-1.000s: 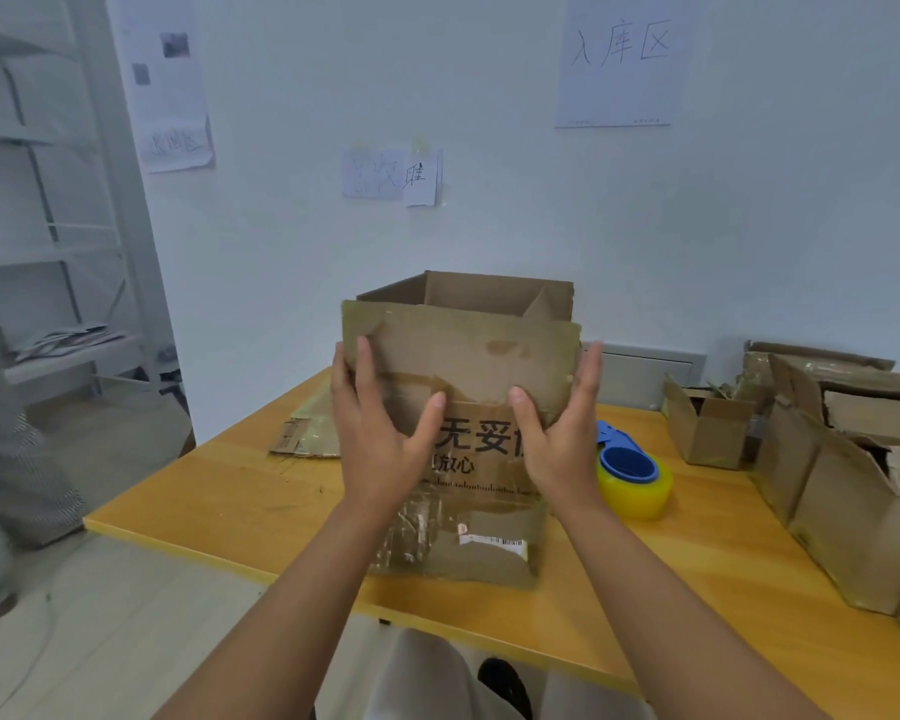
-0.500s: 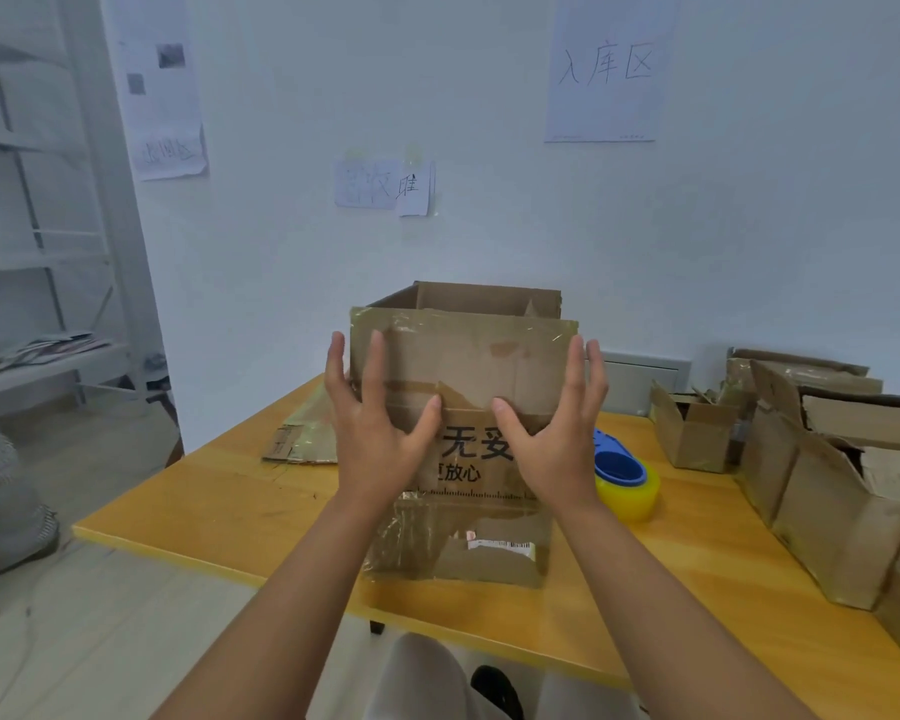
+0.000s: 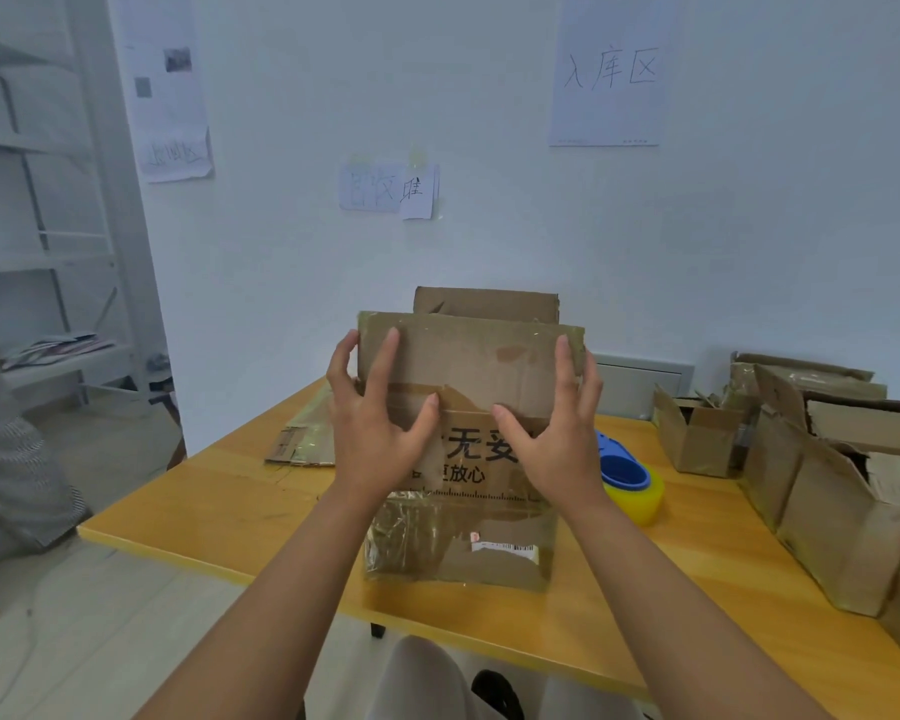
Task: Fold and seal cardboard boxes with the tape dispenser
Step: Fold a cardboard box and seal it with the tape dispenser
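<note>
A worn brown cardboard box (image 3: pixel 463 548) with black printed characters and old tape stands upright on the yellow wooden table (image 3: pixel 219 506). Its near top flap (image 3: pixel 468 356) stands up. My left hand (image 3: pixel 378 423) and my right hand (image 3: pixel 552 433) lie against the near face below that flap, fingers spread and nearly straight, thumbs pointing toward each other. The far flap rises behind. A tape dispenser (image 3: pixel 630 483), blue with a yellow roll, sits on the table just right of the box, partly hidden by my right wrist.
A flattened cardboard piece (image 3: pixel 302 439) lies on the table behind and left of the box. Several open worn boxes (image 3: pixel 827 485) crowd the right side. A white shelf rack (image 3: pixel 48 252) stands at left; someone in striped clothing (image 3: pixel 6 459) is at the far left.
Both hands have slid slightly upward and outward along the box's near face, fingers spreading over the upright flap. The flap now stands closer to the far flap, hiding the box's inside.
</note>
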### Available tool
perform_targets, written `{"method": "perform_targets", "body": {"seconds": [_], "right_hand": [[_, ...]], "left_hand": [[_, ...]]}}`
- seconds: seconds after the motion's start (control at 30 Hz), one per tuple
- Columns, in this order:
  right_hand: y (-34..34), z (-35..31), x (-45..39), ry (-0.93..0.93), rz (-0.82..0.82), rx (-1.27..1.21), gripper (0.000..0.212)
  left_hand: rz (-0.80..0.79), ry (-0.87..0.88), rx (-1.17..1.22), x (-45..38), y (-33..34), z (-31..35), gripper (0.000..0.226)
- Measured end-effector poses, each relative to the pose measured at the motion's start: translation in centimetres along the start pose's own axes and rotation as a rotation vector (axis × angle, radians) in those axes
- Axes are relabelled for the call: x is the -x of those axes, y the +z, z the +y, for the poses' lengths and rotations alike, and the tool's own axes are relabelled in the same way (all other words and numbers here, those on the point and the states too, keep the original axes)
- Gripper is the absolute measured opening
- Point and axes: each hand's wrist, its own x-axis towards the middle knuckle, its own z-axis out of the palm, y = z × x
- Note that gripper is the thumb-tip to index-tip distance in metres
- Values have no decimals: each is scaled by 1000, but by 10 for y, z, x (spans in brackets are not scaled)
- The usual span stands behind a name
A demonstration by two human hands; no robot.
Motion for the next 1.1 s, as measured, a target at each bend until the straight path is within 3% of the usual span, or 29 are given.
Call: {"method": "perform_targets", "body": {"seconds": [0.17, 0.47, 0.67, 0.9, 1.1], "right_hand": [[-5, 4, 3, -21, -7, -25, 108], [-3, 0, -1, -17, -29, 17, 107], [-2, 4, -4, 8, 4, -17, 86], [-8, 14, -4, -17, -42, 32, 77], [-5, 15, -3, 30, -47, 29, 76]], "left_hand": [[-65, 4, 71, -2, -2, -3, 83], [-110, 9, 47, -9, -2, -9, 73], [-159, -45, 44, -15, 0, -9, 68], [-270, -92, -13, -2, 5, -15, 73], [-256, -88, -50, -8, 5, -12, 69]]}}
